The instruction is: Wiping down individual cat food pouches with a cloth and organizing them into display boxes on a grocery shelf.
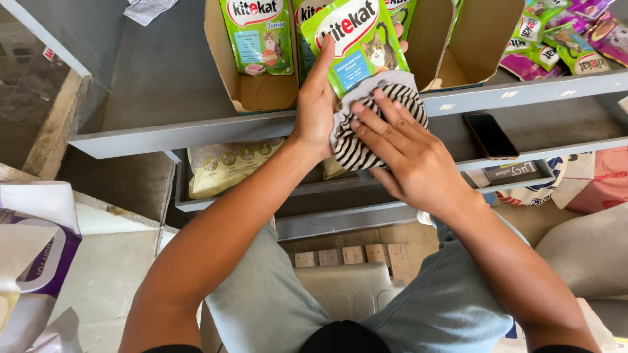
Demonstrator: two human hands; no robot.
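Note:
My left hand (316, 104) grips a green cat-food pouch (356, 39) from behind, holding it upright over the front edge of the grey metal shelf (196, 134). My right hand (402, 153) presses a black-and-white striped cloth (356, 147) flat against the lower part of that pouch, fingers spread over the cloth. More green pouches (258, 33) stand in an open cardboard box (226, 72) just behind.
A dark phone (490, 136) lies on the shelf edge to the right. Purple and green pouches (569, 36) are heaped at the far right. A pale bag (226, 167) rests on the lower shelf. A white-and-purple sack (36, 248) stands at left, grey sacks (585, 252) at right.

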